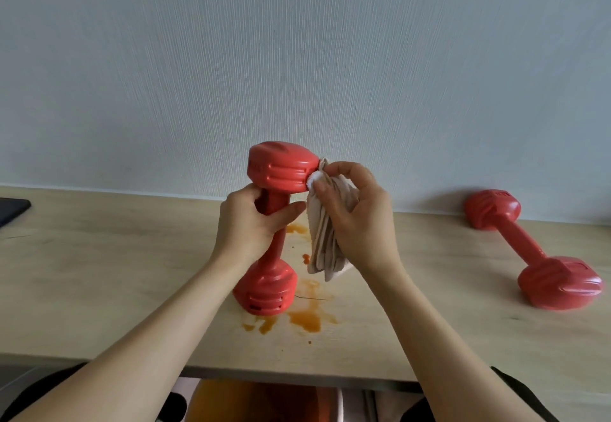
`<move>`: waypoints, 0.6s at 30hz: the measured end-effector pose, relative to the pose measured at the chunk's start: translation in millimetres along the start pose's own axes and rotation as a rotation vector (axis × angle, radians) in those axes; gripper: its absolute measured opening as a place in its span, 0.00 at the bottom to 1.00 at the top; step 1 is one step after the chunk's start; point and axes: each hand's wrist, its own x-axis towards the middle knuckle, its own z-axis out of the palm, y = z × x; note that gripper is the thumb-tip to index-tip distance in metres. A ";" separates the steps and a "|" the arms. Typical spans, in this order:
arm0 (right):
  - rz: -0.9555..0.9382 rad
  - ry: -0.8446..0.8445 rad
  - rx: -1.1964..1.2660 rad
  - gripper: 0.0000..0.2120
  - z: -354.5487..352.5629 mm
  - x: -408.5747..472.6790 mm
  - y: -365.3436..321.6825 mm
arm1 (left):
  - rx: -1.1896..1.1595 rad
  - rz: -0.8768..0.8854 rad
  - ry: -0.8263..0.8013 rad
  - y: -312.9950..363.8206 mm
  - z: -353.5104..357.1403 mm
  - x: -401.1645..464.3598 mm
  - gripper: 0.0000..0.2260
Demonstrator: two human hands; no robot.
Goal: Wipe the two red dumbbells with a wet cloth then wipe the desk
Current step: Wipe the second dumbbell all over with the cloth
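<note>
left hand (246,223) fingers curled round upright dumbbell (276,220) handle, right hand (355,213) fingers pinching cloth (325,239) against its top

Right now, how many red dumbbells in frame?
2. One dumbbell stands on end on the desk at centre, handle gripped by the left hand. The other dumbbell lies on its side at far right by the wall. None look hidden.

A pale, finely ribbed wall (330,58) fills the upper part of the view. Far down to its left, at the picture's edge just below the wall's foot, lies a flat dark object (11,210), only partly in frame. Well below the wall, orange stains (305,317) spread in irregular patches and small droplets.
</note>
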 end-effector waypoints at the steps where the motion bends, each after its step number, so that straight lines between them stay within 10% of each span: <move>1: -0.013 0.034 -0.050 0.08 0.4 -1.7 -1.8 | -0.001 0.005 -0.019 0.1 1.7 -1.5 0.09; 12: -0.283 0.201 -0.385 0.13 4.3 -6.5 -21.8 | 0.000 0.106 -0.109 -6.0 18.6 -3.2 0.08; 18: -0.056 0.164 -0.288 0.05 -6.0 5.6 -14.6 | -0.010 0.150 -0.132 -9.4 18.8 -4.4 0.06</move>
